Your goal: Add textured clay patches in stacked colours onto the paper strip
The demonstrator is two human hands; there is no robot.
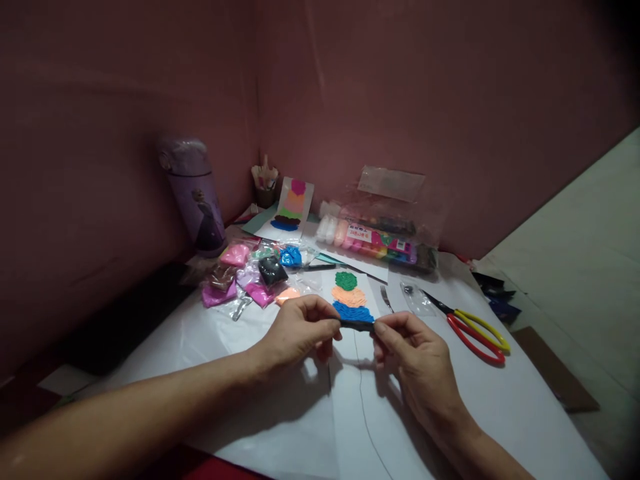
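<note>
Between my two hands stretches a short strip of black modelling clay (pixel 357 325). My left hand (pixel 305 327) pinches its left end between thumb and forefinger, and my right hand (pixel 413 347) pinches the right end. Just behind the strip lies a white card (pixel 371 287) with textured clay patches: green (pixel 346 281) at the top, peach (pixel 349 296) in the middle and blue (pixel 353 311) at the bottom. The strip hides the area just below the blue patch. To the card's right is a small fork (pixel 385 297).
Scissors (pixel 475 333) with red and yellow handles lie at right, beside a clear packet (pixel 417 297). Clay bags (pixel 250 273) cluster at left near a purple bottle (pixel 197 200). Behind are a finished-looking clay card (pixel 293 207), a clay pack (pixel 375 237) and a cup (pixel 265 187).
</note>
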